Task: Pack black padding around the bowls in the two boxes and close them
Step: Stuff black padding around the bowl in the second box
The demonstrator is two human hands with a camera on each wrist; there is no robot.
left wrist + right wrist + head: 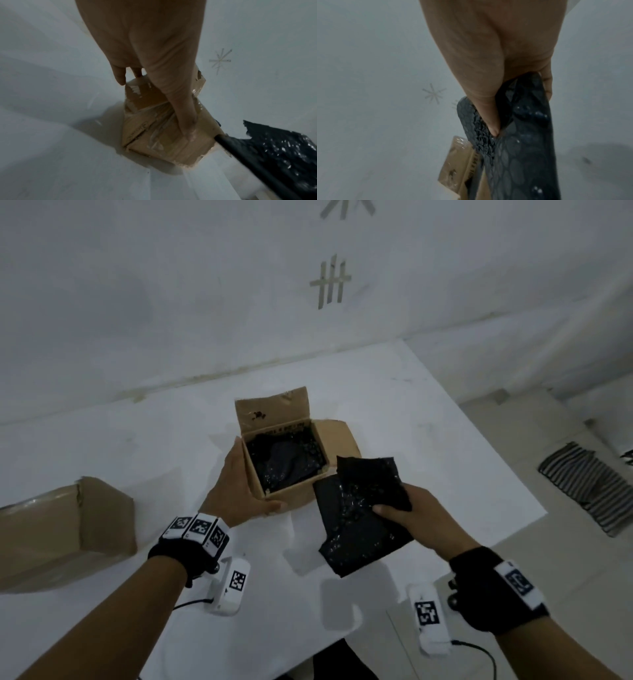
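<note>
Item: small open cardboard box (291, 470), mid-table, flaps raised at the far side and right, interior already dark with black bubble wrap; no bowl distinguishable under it. Left hand (236, 487) braces the box's near-left corner, thumb along the near wall, fingers along the left wall. Right hand (407, 515), near right of the box, pinches a folded black bubble-wrap sheet (359, 511), thumb on top. Second cardboard box (65, 529), far left, closed. White table (428, 412). Risk: the folded sheet looks bulky; forced in, it could keep the flaps from closing or slide the box.
</note>
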